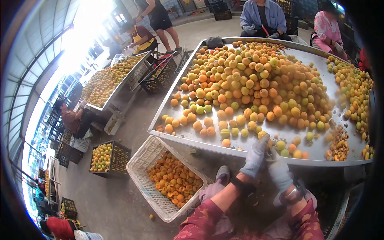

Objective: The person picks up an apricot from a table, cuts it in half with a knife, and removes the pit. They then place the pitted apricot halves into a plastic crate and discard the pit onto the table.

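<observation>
Gloved left hand (256, 155) and right hand (279, 167) meet, opening and hold indiscernible, beside smooth metal table (192, 143) heaping rounded fruit (256, 76)

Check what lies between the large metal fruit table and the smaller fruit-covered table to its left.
The head view shows at least one black plastic crate on grey floor.

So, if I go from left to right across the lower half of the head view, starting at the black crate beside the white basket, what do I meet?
Black crate → white basket → left hand → right hand → small heap of cut fruit.
</observation>
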A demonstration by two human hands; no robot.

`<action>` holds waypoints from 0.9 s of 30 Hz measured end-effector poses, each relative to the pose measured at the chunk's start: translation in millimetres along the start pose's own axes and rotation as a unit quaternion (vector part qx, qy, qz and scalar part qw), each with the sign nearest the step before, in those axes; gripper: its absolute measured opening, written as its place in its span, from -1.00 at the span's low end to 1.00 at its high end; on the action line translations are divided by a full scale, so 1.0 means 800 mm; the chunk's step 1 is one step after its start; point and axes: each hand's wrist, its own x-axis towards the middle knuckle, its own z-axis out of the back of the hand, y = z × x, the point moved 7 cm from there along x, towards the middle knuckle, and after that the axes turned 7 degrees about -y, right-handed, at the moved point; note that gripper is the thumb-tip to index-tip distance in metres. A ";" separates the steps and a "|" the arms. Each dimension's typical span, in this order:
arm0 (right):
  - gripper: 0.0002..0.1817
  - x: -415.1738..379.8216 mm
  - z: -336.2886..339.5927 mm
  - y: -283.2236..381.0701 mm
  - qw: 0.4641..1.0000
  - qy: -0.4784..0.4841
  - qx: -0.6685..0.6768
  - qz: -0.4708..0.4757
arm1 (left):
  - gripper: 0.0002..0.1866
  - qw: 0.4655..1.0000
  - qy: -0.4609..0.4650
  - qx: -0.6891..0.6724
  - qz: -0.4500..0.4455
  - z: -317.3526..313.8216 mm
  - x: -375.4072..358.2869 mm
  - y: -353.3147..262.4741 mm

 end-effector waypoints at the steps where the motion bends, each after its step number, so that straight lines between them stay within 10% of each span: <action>1: -0.65 0.000 0.001 0.000 1.000 0.012 -0.012 -0.017 | -0.48 1.000 0.006 -0.005 0.030 -0.001 0.000 0.000; 9: -0.66 0.001 0.003 -0.004 0.998 -0.031 -0.028 0.054 | -0.47 0.997 0.000 0.071 -0.014 -0.005 -0.019 -0.045; 11: -0.65 0.001 0.006 0.010 0.992 -0.044 -0.059 0.106 | -0.46 0.975 0.009 0.161 -0.152 -0.004 -0.017 -0.055; 17: -0.54 0.002 0.003 -0.012 0.999 0.036 -0.029 0.005 | -0.47 0.948 -0.005 0.317 -0.019 0.005 -0.025 -0.064; 20: -0.55 -0.001 -0.006 -0.012 0.985 0.019 -0.118 0.123 | -0.46 0.931 -0.006 0.357 -0.077 0.004 -0.027 -0.070; 27: -0.56 -0.002 0.016 0.018 0.995 0.046 -0.078 -0.033 | -0.39 0.924 -0.098 0.371 -0.012 0.009 -0.027 -0.071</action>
